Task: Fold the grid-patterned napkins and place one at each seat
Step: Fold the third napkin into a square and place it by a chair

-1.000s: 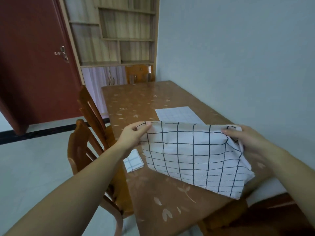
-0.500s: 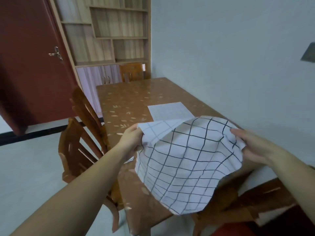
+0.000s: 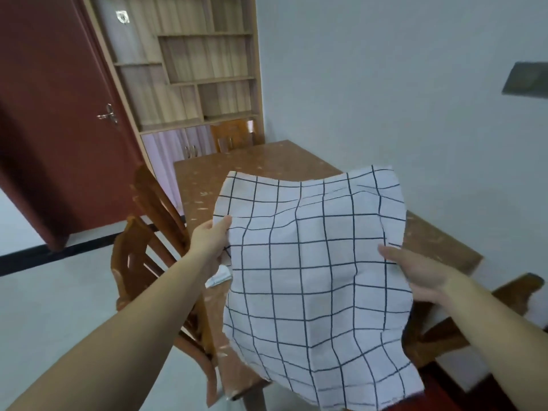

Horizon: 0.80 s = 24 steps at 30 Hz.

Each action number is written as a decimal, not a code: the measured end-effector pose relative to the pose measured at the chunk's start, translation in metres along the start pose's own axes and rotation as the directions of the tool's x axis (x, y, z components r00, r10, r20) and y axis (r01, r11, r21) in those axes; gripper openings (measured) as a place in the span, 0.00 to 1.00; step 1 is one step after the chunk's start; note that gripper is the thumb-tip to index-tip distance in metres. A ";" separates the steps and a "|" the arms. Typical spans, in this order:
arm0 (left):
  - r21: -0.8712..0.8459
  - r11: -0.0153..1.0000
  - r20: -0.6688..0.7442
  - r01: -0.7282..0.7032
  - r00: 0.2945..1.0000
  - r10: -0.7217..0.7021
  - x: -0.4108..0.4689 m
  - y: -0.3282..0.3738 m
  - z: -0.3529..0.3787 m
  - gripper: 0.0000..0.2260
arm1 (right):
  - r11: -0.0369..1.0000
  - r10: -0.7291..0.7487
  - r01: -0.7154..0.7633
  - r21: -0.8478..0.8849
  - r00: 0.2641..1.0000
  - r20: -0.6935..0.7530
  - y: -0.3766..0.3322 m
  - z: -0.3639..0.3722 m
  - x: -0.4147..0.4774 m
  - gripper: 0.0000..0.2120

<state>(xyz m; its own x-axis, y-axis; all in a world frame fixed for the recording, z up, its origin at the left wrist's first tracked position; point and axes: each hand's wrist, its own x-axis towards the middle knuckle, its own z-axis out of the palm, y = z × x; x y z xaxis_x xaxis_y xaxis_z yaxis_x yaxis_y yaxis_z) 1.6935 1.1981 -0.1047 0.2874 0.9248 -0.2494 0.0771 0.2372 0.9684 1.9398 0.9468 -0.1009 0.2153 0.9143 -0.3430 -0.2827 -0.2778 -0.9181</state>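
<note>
– Fingers of the left hand [image 3: 209, 241]?
– Tucked beneath, thumb on top, pinching the napkin [image 3: 311, 262] by its left edge.
– Right hand [image 3: 415, 271]?
– Grips the right edge, thumb over the cloth. Napkin hangs spread open above the table [image 3: 439, 240].

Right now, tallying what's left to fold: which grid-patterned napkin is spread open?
The large white, black-gridded cloth napkin held up between left hand and right hand. The other is a small white napkin lying on the brown table.
</note>
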 end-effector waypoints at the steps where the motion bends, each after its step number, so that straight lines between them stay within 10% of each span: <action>1: -0.032 0.998 0.011 0.054 0.999 -0.054 0.003 -0.001 -0.003 0.13 | 0.998 0.023 -0.024 -0.057 1.000 -0.016 0.001 0.003 0.004 0.36; 5: -0.214 0.946 0.234 0.243 0.953 -0.192 0.008 -0.007 -0.016 0.20 | 1.000 0.025 -0.025 0.005 0.988 -0.155 0.000 0.008 0.024 0.23; 13: -0.003 0.933 0.506 0.359 0.806 -0.308 0.017 -0.059 -0.045 0.23 | 0.994 0.100 -0.079 0.078 0.944 -0.315 0.011 -0.004 0.053 0.25; 24: 0.056 0.984 0.201 0.167 0.964 -0.175 0.042 -0.035 -0.052 0.12 | 0.948 0.184 -0.252 -0.194 0.932 -0.311 0.011 0.006 0.050 0.18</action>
<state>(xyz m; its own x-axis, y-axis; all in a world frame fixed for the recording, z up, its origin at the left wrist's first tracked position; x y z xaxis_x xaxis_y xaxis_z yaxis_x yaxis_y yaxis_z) 1.6531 1.2442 -0.1485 0.4556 0.7900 -0.4103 0.1777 0.3709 0.9115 1.9420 0.9913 -0.1273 0.4397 0.7098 -0.5503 -0.1405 -0.5508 -0.8227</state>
